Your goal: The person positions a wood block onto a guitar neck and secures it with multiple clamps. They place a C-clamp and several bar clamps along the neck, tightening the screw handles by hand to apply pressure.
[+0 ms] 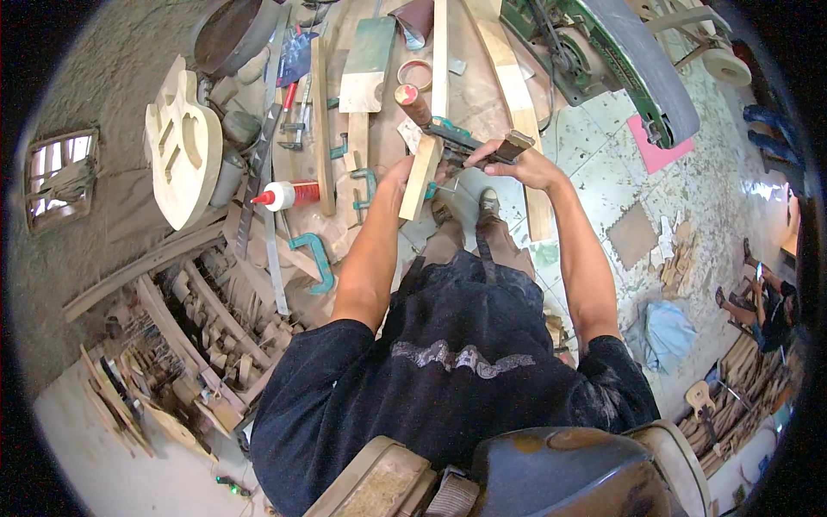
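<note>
A pale wooden strip juts toward me from the bench, its near end in front of my body. Across it lies a bar clamp with a dark metal bar and a round wooden handle. My right hand is closed around the right end of this clamp. On the strip's left side is my left hand, pressed close against the wood; its fingers are hidden behind the strip. Small green clamps sit along the strip, partly covered by the bar clamp and my hands.
Left on the bench are a glue bottle, green C-clamps, a steel ruler and a tape roll. A guitar-shaped body stands by the wall. A green machine is at far right; a person sits beyond.
</note>
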